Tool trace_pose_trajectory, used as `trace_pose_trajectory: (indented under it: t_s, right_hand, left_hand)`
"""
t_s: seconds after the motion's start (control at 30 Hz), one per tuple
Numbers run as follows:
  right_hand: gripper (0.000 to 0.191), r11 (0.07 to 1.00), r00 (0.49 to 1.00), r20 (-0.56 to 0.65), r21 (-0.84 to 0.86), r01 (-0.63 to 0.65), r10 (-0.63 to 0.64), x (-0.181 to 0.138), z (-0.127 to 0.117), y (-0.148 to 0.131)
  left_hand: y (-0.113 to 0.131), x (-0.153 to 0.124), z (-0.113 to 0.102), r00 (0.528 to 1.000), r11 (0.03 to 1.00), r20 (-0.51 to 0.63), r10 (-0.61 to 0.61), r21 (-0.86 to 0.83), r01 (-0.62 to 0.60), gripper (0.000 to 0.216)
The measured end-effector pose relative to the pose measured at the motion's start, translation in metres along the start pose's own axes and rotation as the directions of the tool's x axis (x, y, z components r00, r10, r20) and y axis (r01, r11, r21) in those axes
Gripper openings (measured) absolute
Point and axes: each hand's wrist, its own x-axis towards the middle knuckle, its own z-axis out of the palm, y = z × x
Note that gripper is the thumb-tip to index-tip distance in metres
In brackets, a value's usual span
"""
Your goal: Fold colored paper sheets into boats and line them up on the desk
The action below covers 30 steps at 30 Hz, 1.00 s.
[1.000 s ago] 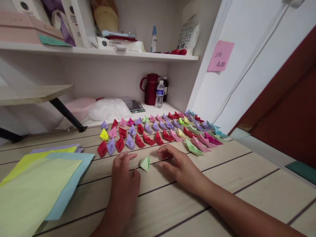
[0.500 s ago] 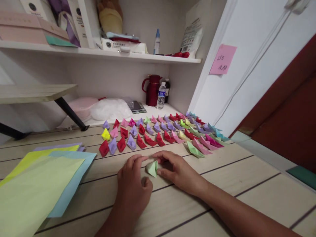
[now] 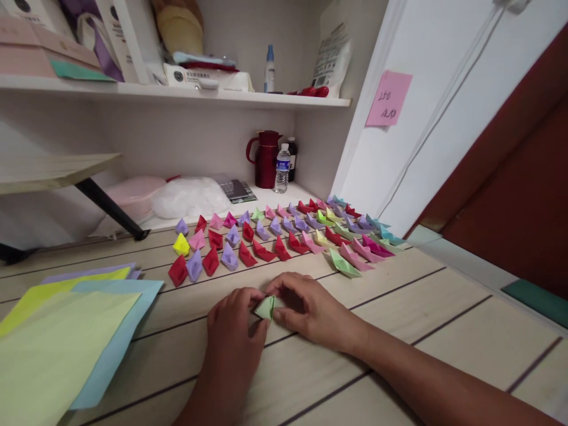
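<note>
A small piece of folded light green paper [image 3: 265, 308] sits between my two hands, low over the wooden tabletop. My right hand [image 3: 310, 307] pinches its right side, thumb in front and fingers behind. On its left side, my left hand [image 3: 234, 322] has thumb and forefinger closed in on the paper's edges. Beyond my hands stand rows of folded paper boats in red, purple, pink, yellow, green and blue; the nearest on the right is a light green paper boat [image 3: 344, 264].
Loose sheets of coloured paper [image 3: 66, 343] lie at the left. Behind the boats are a plastic bag [image 3: 190, 198], a dark red jug [image 3: 267, 160] and a water bottle [image 3: 282, 168] under a white shelf [image 3: 248, 99]. A small raised stand [image 3: 57, 171] is at the back left.
My left thumb and forefinger have closed in on the folded green paper, which now looks flatter and turned. The whole view has shifted slightly.
</note>
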Motion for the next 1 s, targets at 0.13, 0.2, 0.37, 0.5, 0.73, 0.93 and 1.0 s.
trace_pose_trajectory:
  t_s: [0.13,0.2,0.37,0.5,0.73,0.93,1.0]
  right_hand:
    - [0.027,1.0,1.0,-0.023,-0.022,-0.01,0.009,0.002,0.003,-0.001]
    - [0.028,0.999,0.999,-0.036,-0.051,-0.019,0.017,0.003,0.005,-0.002]
    - [0.031,0.997,0.998,-0.059,-0.077,-0.015,0.01,0.004,0.01,-0.002]
    - [0.038,0.998,0.997,-0.071,-0.065,0.008,-0.013,0.005,0.011,-0.001]
    - [0.045,0.998,0.995,-0.094,-0.058,0.006,-0.012,0.005,0.012,0.001]
    - [0.048,0.977,0.992,-0.099,-0.206,0.057,-0.079,0.002,0.012,0.006]
    - [0.052,0.96,0.989,-0.081,-0.261,0.098,-0.123,0.001,0.011,0.003]
  left_hand:
    - [-0.002,0.0,0.002,1.0,0.999,0.004,0.026,0.022,-0.026,0.028]
    - [-0.002,-0.001,0.002,0.999,0.999,0.002,0.032,0.034,-0.032,0.028]
    - [0.0,-0.002,0.003,0.998,0.996,-0.031,0.054,0.071,-0.052,0.029]
    - [0.0,-0.004,0.003,0.997,0.993,-0.026,0.079,0.086,-0.077,0.025]
    - [-0.004,-0.005,0.007,0.989,0.996,-0.114,0.089,-0.018,-0.092,0.023]
    - [-0.005,-0.005,0.008,0.989,0.985,-0.144,0.026,-0.167,-0.051,0.022]
    - [-0.004,-0.004,0.005,0.993,0.975,-0.115,0.039,-0.214,-0.063,0.017]
